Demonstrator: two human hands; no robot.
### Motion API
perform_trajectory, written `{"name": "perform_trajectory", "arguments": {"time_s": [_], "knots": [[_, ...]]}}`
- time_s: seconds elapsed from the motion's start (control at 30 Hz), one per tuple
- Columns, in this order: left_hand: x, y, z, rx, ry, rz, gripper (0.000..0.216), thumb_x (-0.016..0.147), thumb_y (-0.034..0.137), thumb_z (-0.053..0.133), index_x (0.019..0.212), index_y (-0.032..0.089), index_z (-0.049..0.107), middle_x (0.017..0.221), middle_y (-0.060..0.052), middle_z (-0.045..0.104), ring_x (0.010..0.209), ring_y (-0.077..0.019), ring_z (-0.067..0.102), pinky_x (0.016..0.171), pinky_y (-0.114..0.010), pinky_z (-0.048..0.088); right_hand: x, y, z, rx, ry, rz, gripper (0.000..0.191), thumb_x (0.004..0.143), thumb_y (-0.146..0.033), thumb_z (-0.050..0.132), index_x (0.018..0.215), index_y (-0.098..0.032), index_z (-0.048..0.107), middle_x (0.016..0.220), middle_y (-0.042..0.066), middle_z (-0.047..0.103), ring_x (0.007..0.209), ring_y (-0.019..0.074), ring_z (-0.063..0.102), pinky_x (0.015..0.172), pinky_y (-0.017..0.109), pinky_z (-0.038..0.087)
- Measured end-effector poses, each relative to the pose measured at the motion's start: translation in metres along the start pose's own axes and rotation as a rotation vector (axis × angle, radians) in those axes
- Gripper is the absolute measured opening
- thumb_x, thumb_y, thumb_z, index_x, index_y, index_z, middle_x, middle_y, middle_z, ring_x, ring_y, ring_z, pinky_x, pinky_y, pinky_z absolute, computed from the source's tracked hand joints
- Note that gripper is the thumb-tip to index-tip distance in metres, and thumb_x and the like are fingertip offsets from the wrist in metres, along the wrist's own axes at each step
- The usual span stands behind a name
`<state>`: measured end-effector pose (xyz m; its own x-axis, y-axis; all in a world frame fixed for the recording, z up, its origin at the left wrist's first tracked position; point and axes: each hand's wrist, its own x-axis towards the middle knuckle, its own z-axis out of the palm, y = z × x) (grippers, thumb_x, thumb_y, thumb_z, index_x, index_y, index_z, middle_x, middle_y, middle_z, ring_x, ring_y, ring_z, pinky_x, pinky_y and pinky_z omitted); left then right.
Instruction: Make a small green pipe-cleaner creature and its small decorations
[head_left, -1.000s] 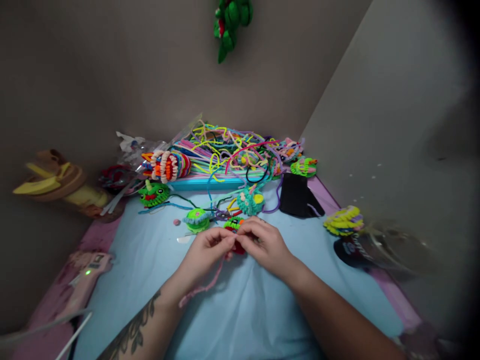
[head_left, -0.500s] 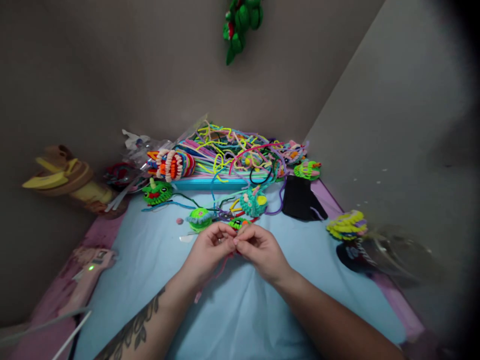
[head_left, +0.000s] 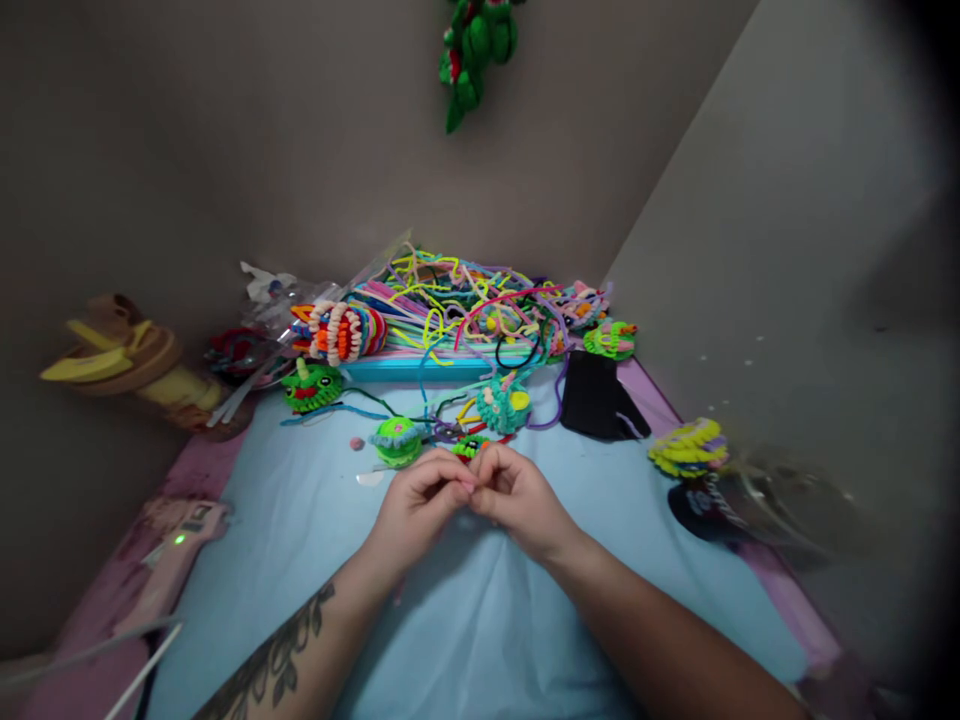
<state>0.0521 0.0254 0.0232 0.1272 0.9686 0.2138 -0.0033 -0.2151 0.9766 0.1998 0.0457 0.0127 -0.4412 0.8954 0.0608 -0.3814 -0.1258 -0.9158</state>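
— So, what's changing on your feed?

— Both hands are closing in on each other. A second ago I was seeing a red bit and a long pink strand trailing from the left hand (head_left: 420, 505) onto the blue cloth (head_left: 465, 620). Now that tail is all but vanishing, and the right hand (head_left: 525, 500) is pressing right up against the left.

— Where's the pink strand, then?

— Tucked inside the pinch, I'm judging, low over the middle of the bench (head_left: 187, 475). The fingers (head_left: 452, 487) of both hands are clamping tip to tip on it, so I'm hardly seeing any of it.

— Meaning?

— I'm reading it as the slack getting taken up: the work is shrinking to a small, tight twist at the fingertips.

— And the stuff around?

— All fuzzy and wiry. Just beyond the knuckles a small green-and-red piece (head_left: 469, 447) is lying, with a round lime figure (head_left: 396, 440) to its left and a teal tufted one (head_left: 501, 408) behind. Further back a loose tangle of pipe cleaners (head_left: 457, 300) is spilling over a blue tray (head_left: 405, 368), in neon yellow, pink and purple. A flat black pouch (head_left: 596, 395) is sitting matte and soft to the right, well apart from the hands.
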Motion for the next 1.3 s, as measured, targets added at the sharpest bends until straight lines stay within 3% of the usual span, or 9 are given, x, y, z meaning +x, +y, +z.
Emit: {"name": "perform_trajectory", "arguments": {"time_s": [0.17, 0.3, 0.47, 0.63, 0.8, 1.07, 1.17, 1.3], "knots": [[-0.001, -0.001, 0.003, 0.042, 0.035, -0.066, 0.019, 0.086, 0.028, 0.055, 0.075, 0.017, 0.065, 0.072, -0.001, 0.055, 0.067, -0.0123, 0.051, 0.062, -0.023, 0.039, -0.005, -0.003, 0.001, -0.231, 0.075, -0.167, 0.019, 0.076, -0.028, 0.068, 0.076, -0.021, 0.050, 0.067, -0.004, 0.050, 0.060, 0.0102, 0.048, 0.054, 0.021, 0.040], [0.000, 0.001, 0.004, 0.158, 0.015, -0.073, 0.021, 0.088, 0.027, 0.051, 0.072, 0.016, 0.062, 0.071, 0.000, 0.053, 0.067, -0.0125, 0.050, 0.064, -0.023, 0.039, -0.008, -0.008, 0.000, -0.581, 0.114, -0.388, 0.004, 0.082, -0.020, 0.061, 0.085, -0.022, 0.060, 0.074, 0.000, 0.055, 0.068, 0.0127, 0.053, 0.059, 0.024, 0.043], [0.001, 0.000, 0.004, 0.156, 0.025, -0.158, 0.022, 0.084, 0.028, 0.054, 0.067, 0.016, 0.060, 0.065, 0.001, 0.052, 0.063, -0.0115, 0.049, 0.060, -0.022, 0.037, -0.006, -0.010, -0.007, -0.828, 0.049, -0.554, 0.020, 0.085, -0.014, 0.056, 0.099, -0.024, 0.066, 0.085, 0.004, 0.062, 0.078, 0.0145, 0.059, 0.069, 0.027, 0.049], [0.000, -0.004, 0.003, -0.067, 0.030, -0.414, 0.026, 0.078, 0.036, 0.061, 0.062, 0.015, 0.058, 0.052, 0.003, 0.051, 0.049, -0.0095, 0.045, 0.050, -0.021, 0.034, -0.004, -0.008, -0.012, -0.903, 0.036, -0.592, 0.018, 0.085, -0.016, 0.058, 0.096, -0.024, 0.069, 0.084, 0.004, 0.062, 0.078, 0.0156, 0.060, 0.071, 0.028, 0.051], [0.003, -0.006, 0.003, -0.276, 0.003, -0.465, 0.031, 0.072, 0.044, 0.068, 0.071, 0.013, 0.065, 0.053, 0.002, 0.054, 0.049, -0.0091, 0.047, 0.048, -0.021, 0.038, -0.002, -0.009, -0.014, -0.959, 0.071, -0.529, 0.014, 0.085, -0.018, 0.057, 0.090, -0.024, 0.069, 0.082, 0.005, 0.063, 0.078, 0.0173, 0.060, 0.073, 0.030, 0.050], [0.005, -0.002, 0.002, -0.486, -0.026, -0.511, 0.027, 0.066, 0.034, 0.078, 0.076, 0.013, 0.063, 0.059, 0.002, 0.061, 0.049, -0.0076, 0.053, 0.051, -0.019, 0.042, -0.001, -0.015, -0.011, -0.751, 0.133, -0.353, 0.007, 0.081, -0.021, 0.064, 0.075, -0.021, 0.068, 0.073, 0.003, 0.061, 0.070, 0.0149, 0.057, 0.062, 0.027, 0.046], [0.003, -0.005, 0.004, -0.520, -0.026, -0.489, 0.029, 0.066, 0.033, 0.078, 0.082, 0.014, 0.061, 0.061, 0.001, 0.061, 0.054, -0.0096, 0.057, 0.054, -0.021, 0.045, -0.001, -0.011, -0.006, -0.480, 0.130, -0.199, 0.009, 0.077, -0.026, 0.068, 0.071, -0.020, 0.067, 0.073, 0.002, 0.059, 0.066, 0.0138, 0.057, 0.060, 0.027, 0.046], [0.001, -0.007, 0.007, -0.445, 0.064, -0.414, 0.029, 0.067, 0.030, 0.078, 0.088, 0.015, 0.064, 0.069, 0.000, 0.063, 0.058, -0.0102, 0.058, 0.055, -0.021, 0.045, -0.002, 0.004, -0.002, -0.083, 0.126, -0.030, 0.014, 0.075, -0.032, 0.071, 0.072, -0.020, 0.065, 0.066, -0.002, 0.056, 0.056, 0.0112, 0.055, 0.053, 0.026, 0.046]]}}
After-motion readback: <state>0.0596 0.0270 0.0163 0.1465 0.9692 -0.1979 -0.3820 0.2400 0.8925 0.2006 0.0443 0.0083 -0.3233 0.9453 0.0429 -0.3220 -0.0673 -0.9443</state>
